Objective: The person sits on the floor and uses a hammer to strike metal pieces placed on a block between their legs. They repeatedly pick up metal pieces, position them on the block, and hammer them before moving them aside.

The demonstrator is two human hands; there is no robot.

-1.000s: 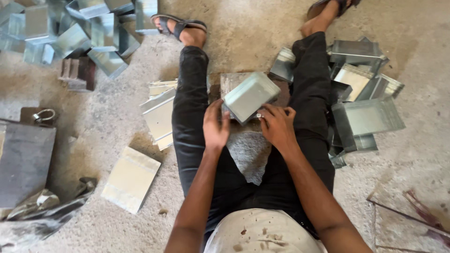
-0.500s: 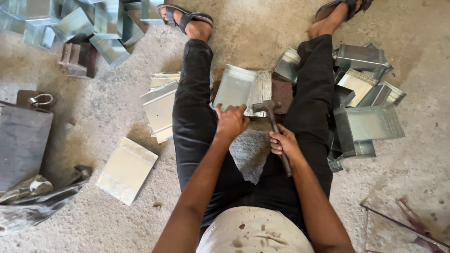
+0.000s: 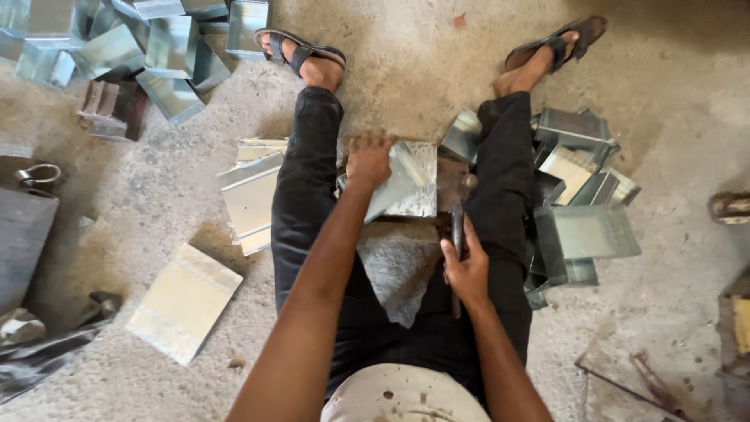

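I sit on a concrete floor with my legs spread. My left hand (image 3: 369,160) grips the far edge of a shiny folded sheet-metal piece (image 3: 406,184) lying between my knees. My right hand (image 3: 466,270) is closed around the handle of a hammer (image 3: 458,223). The hammer's head is at the right edge of the metal piece, close to my right knee. A grey cloth (image 3: 400,273) lies on the floor under the work, between my thighs.
Flat metal sheets (image 3: 250,191) lie left of my left leg, and another sheet (image 3: 183,301) sits nearer. Folded metal boxes are heaped at the right (image 3: 582,199) and at the far left (image 3: 141,47). A dark block (image 3: 113,109) stands by the left heap.
My left hand has slid forward to the metal piece's far edge. My right hand let go of the piece, took the hammer and now holds it lower, its head beside the piece.
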